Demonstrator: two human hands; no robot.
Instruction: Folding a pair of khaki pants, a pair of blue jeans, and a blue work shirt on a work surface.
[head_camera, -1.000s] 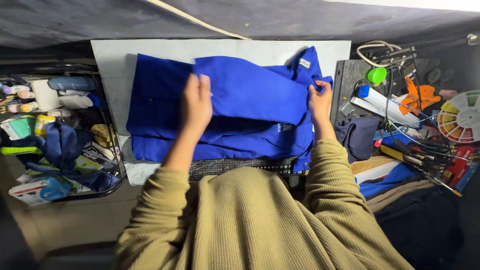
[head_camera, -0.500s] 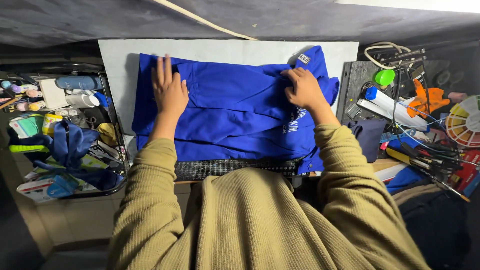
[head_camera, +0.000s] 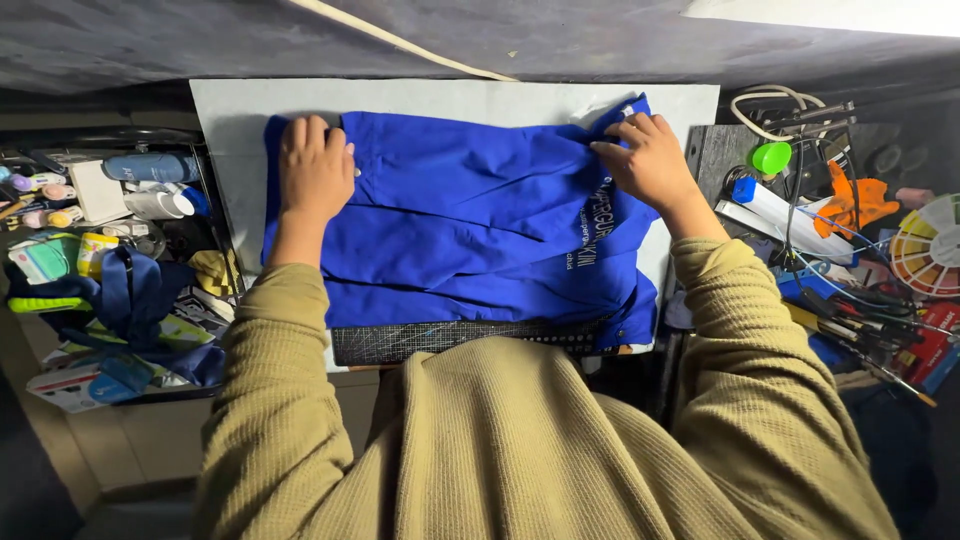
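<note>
Blue garment (head_camera: 470, 230) betw cluttered shelf (head_camera: 110, 260), tools (head_camera: 860, 300)

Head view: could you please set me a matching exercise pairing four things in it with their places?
Things:
1. left hand
2. right hand
3. green cap
4. colour wheel

Places:
a. far right edge of the view
b. flat on the blue garment's left end
c. on the garment's right end, by the collar
d. right of the white board, beside the cables

Pairs: 1-b, 2-c, 3-d, 4-a
</note>
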